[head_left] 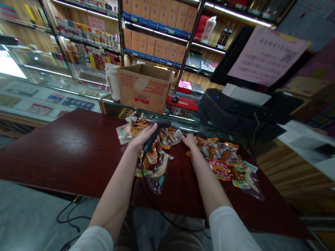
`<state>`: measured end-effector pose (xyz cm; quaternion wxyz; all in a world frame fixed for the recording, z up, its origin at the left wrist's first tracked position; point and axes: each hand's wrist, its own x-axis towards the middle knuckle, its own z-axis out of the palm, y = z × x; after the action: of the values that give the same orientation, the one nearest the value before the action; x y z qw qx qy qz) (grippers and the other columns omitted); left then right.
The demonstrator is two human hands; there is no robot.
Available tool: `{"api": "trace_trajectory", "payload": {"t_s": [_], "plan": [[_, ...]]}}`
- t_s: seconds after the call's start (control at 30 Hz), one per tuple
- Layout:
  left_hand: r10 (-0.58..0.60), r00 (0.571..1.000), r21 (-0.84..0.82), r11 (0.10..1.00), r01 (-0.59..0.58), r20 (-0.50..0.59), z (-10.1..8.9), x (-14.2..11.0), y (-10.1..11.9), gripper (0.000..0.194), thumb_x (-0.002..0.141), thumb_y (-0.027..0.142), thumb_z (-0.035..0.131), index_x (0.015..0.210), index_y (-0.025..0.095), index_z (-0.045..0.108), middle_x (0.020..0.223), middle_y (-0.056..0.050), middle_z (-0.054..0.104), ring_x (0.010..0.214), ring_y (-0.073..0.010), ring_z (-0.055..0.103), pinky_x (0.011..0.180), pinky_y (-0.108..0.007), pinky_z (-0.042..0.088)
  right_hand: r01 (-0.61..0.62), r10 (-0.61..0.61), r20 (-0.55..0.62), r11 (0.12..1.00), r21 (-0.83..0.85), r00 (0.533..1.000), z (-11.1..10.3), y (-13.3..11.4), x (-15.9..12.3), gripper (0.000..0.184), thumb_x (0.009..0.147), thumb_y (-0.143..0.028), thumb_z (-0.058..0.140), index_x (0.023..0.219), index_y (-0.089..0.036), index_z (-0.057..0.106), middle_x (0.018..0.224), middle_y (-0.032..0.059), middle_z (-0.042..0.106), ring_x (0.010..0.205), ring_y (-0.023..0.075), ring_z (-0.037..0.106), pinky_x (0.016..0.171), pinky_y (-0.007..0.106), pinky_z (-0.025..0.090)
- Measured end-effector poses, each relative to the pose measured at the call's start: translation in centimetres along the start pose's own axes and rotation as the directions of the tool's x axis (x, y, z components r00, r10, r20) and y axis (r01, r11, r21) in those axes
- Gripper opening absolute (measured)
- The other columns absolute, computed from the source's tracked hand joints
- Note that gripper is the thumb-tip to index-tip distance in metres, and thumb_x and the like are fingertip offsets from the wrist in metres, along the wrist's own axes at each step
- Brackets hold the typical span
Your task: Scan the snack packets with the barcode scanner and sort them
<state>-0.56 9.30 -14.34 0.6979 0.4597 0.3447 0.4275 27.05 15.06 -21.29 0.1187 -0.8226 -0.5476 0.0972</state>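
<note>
Mid-frame: left hand (143,137) wrapped round black scanner (151,140); right hand (190,140) at snack packet (177,134), fingers part-curled, can't tell if gripping.

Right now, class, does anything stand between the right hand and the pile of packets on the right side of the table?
Nothing visible does: the right hand is beside the right pile's upper left edge. The scanner, held in the left hand, is farther left, out of that path.
</note>
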Motion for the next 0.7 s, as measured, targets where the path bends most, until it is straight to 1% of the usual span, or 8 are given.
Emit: {"api": "trace_trajectory", "payload": {"t_s": [0.1, 0.17, 0.27, 0.33, 0.4, 0.5, 0.6, 0.7], "plan": [[-0.003, 1.0, -0.014, 1.0, 0.002, -0.01, -0.3, 0.0, 0.1, 0.045, 0.092, 0.052, 0.056, 0.112, 0.012, 0.061, 0.085, -0.009, 0.072, 0.044, -0.0079, 0.051, 0.038, -0.02, 0.04, -0.035, 0.034, 0.015, 0.997, 0.067, 0.999, 0.7, 0.7, 0.8, 0.056, 0.074, -0.063, 0.068, 0.112, -0.022, 0.07, 0.127, 0.013, 0.064, 0.127, 0.0377, 0.051, 0.104, 0.054, 0.036], [0.0, 1.0, -0.012, 1.0, 0.0, -0.022, -0.2, 0.0, 0.0, 0.043, 0.093, 0.05, 0.056, 0.114, 0.013, 0.06, 0.085, -0.008, 0.072, 0.044, -0.008, 0.052, 0.038, -0.02, 0.04, -0.039, 0.037, 0.011, 0.987, 0.157, 0.999, 0.8, 1.2, 1.0, 0.053, 0.067, -0.058, 0.075, 0.102, -0.019, 0.069, 0.119, 0.0123, 0.067, 0.12, 0.0355, 0.056, 0.101, 0.051, 0.039], [-0.004, 1.0, 0.017, 1.0, 0.005, -0.015, 0.1, 0.0, -0.1, 0.04, 0.095, 0.048, 0.053, 0.112, 0.013, 0.06, 0.076, -0.006, 0.07, 0.042, -0.0081, 0.051, 0.037, -0.02, 0.04, -0.027, 0.036, -0.012, 0.895, 0.445, 0.999, 0.6, 2.2, 0.5, 0.049, 0.06, -0.046, 0.081, 0.093, -0.016, 0.063, 0.1, 0.0096, 0.069, 0.1, 0.0284, 0.064, 0.09, 0.043, 0.049], [-0.009, 1.0, 0.038, 0.999, 0.009, 0.001, 0.2, -0.1, -0.1, 0.041, 0.095, 0.049, 0.052, 0.111, 0.013, 0.061, 0.069, -0.004, 0.067, 0.041, -0.0083, 0.05, 0.037, -0.02, 0.04, -0.011, 0.047, -0.034, 0.726, 0.688, 0.998, 0.1, 3.1, -0.4, 0.048, 0.058, -0.037, 0.081, 0.095, -0.017, 0.057, 0.092, 0.0054, 0.068, 0.088, 0.0229, 0.065, 0.081, 0.038, 0.054], [-0.014, 0.999, 0.052, 0.999, 0.012, 0.034, 0.4, -0.1, -0.1, 0.043, 0.094, 0.052, 0.053, 0.111, 0.013, 0.06, 0.061, -0.002, 0.063, 0.041, -0.0088, 0.05, 0.037, -0.019, 0.04, 0.024, 0.033, -0.046, 0.491, 0.871, 0.998, -0.7, 4.3, -1.8, 0.049, 0.056, -0.029, 0.081, 0.097, -0.02, 0.055, 0.092, 0.0016, 0.067, 0.083, 0.0192, 0.066, 0.076, 0.036, 0.057], [-0.026, 0.992, 0.062, 0.998, 0.019, 0.124, 0.8, -0.2, -0.3, 0.051, 0.089, 0.057, 0.058, 0.113, 0.012, 0.059, 0.055, 0.001, 0.058, 0.041, -0.0093, 0.05, 0.038, -0.019, 0.038, 0.05, -0.068, -0.038, 0.18, 0.982, 0.997, -2.1, 6.3, -4.3, 0.047, 0.055, -0.027, 0.082, 0.096, -0.023, 0.058, 0.095, -0.0004, 0.069, 0.085, 0.0176, 0.067, 0.077, 0.036, 0.06], [-0.053, 0.983, 0.066, 0.997, 0.042, 0.175, 1.7, -0.2, -0.7, 0.054, 0.087, 0.059, 0.06, 0.112, 0.011, 0.059, 0.055, 0.0, 0.059, 0.041, -0.0101, 0.051, 0.038, -0.02, 0.038, 0.046, -0.109, -0.044, 0.017, 0.999, 0.993, -3.1, 7.9, -6.2, 0.044, 0.057, -0.026, 0.084, 0.094, -0.025, 0.06, 0.094, -0.0018, 0.07, 0.087, 0.0184, 0.068, 0.08, 0.04, 0.061], [-0.061, 0.983, 0.06, 0.997, 0.051, 0.174, 2.9, -0.1, -1.4, 0.052, 0.088, 0.057, 0.06, 0.11, 0.011, 0.06, 0.06, -0.001, 0.062, 0.042, -0.01, 0.051, 0.039, -0.021, 0.039, 0.079, -0.096, -0.084, -0.054, 0.995, 0.992, -3.4, 8.7, -6.7, 0.045, 0.055, -0.022, 0.085, 0.093, -0.026, 0.06, 0.092, -0.0038, 0.069, 0.088, 0.0181, 0.069, 0.084, 0.043, 0.06]]}}
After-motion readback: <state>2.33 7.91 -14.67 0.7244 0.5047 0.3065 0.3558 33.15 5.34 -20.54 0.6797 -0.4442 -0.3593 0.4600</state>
